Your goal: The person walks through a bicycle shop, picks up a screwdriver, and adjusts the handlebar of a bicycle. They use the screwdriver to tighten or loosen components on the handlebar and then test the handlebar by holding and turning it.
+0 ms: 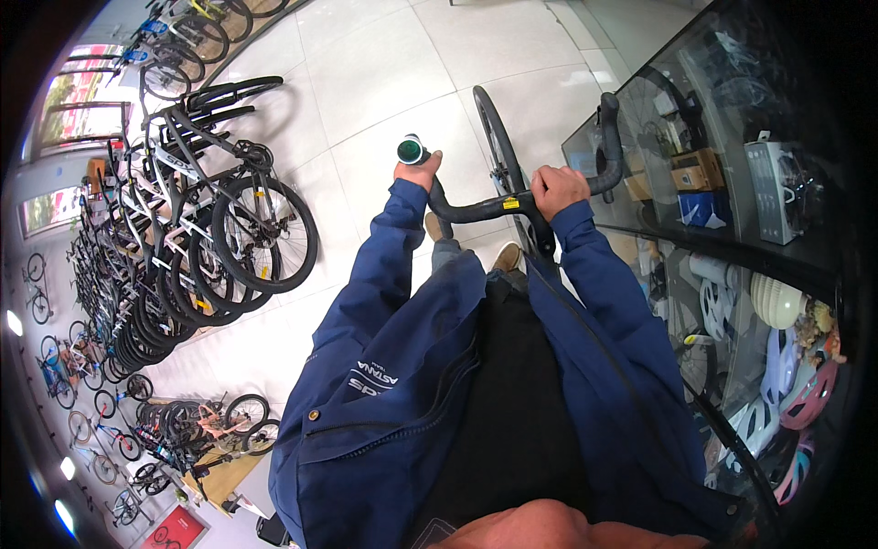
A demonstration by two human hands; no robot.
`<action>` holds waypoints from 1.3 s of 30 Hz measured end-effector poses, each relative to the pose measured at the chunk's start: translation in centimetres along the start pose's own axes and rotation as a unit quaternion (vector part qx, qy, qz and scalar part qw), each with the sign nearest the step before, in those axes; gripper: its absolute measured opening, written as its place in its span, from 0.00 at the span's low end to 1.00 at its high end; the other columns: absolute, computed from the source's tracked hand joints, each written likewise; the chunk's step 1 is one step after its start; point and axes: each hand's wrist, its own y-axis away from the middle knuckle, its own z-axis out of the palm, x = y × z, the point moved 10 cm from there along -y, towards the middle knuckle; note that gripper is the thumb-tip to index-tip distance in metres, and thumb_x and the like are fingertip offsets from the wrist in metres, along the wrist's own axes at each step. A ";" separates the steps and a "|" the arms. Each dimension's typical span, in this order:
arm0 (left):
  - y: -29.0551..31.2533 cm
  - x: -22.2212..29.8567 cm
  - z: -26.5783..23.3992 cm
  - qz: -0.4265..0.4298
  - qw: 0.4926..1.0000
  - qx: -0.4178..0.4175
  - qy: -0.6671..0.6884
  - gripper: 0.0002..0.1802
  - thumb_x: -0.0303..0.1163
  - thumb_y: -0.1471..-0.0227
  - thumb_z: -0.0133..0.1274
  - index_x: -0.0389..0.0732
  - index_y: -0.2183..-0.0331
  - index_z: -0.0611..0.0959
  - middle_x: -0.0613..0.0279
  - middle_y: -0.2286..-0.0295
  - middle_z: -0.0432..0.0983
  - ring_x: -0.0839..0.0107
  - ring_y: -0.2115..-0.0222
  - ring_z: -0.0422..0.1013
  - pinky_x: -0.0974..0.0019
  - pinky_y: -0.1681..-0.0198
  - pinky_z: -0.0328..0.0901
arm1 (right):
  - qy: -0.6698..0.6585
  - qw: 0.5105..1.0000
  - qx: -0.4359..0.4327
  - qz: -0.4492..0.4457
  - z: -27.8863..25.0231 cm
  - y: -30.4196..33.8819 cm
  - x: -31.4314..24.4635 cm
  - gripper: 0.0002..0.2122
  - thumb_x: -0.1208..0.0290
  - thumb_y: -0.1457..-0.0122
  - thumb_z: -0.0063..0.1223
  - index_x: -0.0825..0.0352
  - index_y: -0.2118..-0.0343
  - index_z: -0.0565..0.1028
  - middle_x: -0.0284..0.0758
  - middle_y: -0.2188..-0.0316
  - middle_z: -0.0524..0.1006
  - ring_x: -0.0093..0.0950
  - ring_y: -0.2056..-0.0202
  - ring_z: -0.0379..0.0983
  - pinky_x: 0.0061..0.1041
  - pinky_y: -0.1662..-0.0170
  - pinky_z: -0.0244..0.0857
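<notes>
My left hand (418,172) is closed around a round, cylinder-like thing with a dark green end and a pale rim (411,149); its exact kind does not show. It is just beside the left drop of a black drop handlebar (480,211), and I cannot tell whether it touches the bar. My right hand (558,189) grips the flat top of that handlebar, right of the middle, fingers wrapped over it. A yellow label (511,202) sticks to the bar near the stem. Ahead of the bar the bicycle's front wheel (495,137) stands on the floor; my body hides most of the frame.
A long row of parked bicycles (265,233) stands on the left. On the right, close to the handlebar's right drop, is a glass display case (631,215) with boxes (697,170) and helmets (752,430). Pale tiles (366,55) cover the floor. My shoe (508,256) is beside the bicycle.
</notes>
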 end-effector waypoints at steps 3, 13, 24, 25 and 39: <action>-0.3 -0.4 0.3 0.003 1.000 -0.005 0.001 0.19 0.42 0.48 0.67 0.34 0.67 0.85 0.56 0.70 0.82 0.66 0.68 0.77 0.63 0.59 0.71 | -0.005 1.000 0.007 -0.002 -0.2 0.0 0.0 0.11 0.63 0.39 0.55 0.62 0.76 0.76 0.34 0.77 0.79 0.38 0.70 0.74 0.40 0.61 0.64; 0.2 0.3 0.3 -0.001 1.000 -0.020 0.009 0.20 0.41 0.49 0.69 0.33 0.64 0.84 0.57 0.68 0.81 0.68 0.66 0.76 0.64 0.58 0.71 | -0.010 1.000 0.018 -0.007 -0.4 0.0 -0.1 0.11 0.64 0.39 0.55 0.61 0.77 0.75 0.33 0.78 0.78 0.38 0.71 0.74 0.40 0.62 0.64; 0.2 1.0 -0.3 0.070 0.993 0.042 0.090 0.18 0.42 0.47 0.67 0.34 0.69 0.85 0.59 0.75 0.80 0.68 0.72 0.75 0.63 0.63 0.70 | -0.010 1.000 0.012 0.002 -0.2 0.0 0.0 0.12 0.63 0.39 0.54 0.61 0.77 0.76 0.33 0.77 0.79 0.38 0.71 0.74 0.40 0.62 0.64; 0.3 1.0 -0.3 0.070 0.994 0.041 0.073 0.19 0.42 0.47 0.67 0.33 0.69 0.85 0.59 0.74 0.81 0.68 0.72 0.76 0.63 0.63 0.70 | -0.012 1.000 0.012 0.002 -0.2 0.0 0.0 0.12 0.63 0.39 0.54 0.61 0.77 0.76 0.34 0.77 0.79 0.38 0.71 0.74 0.40 0.62 0.64; 1.4 -0.7 1.2 0.066 0.973 -0.108 0.191 0.31 0.41 0.42 0.65 0.36 0.44 0.75 0.59 0.53 0.77 0.69 0.52 0.72 0.64 0.46 0.66 | 0.008 1.000 -0.027 0.007 0.0 0.0 0.6 0.10 0.64 0.39 0.53 0.61 0.75 0.77 0.35 0.76 0.79 0.39 0.69 0.75 0.41 0.60 0.65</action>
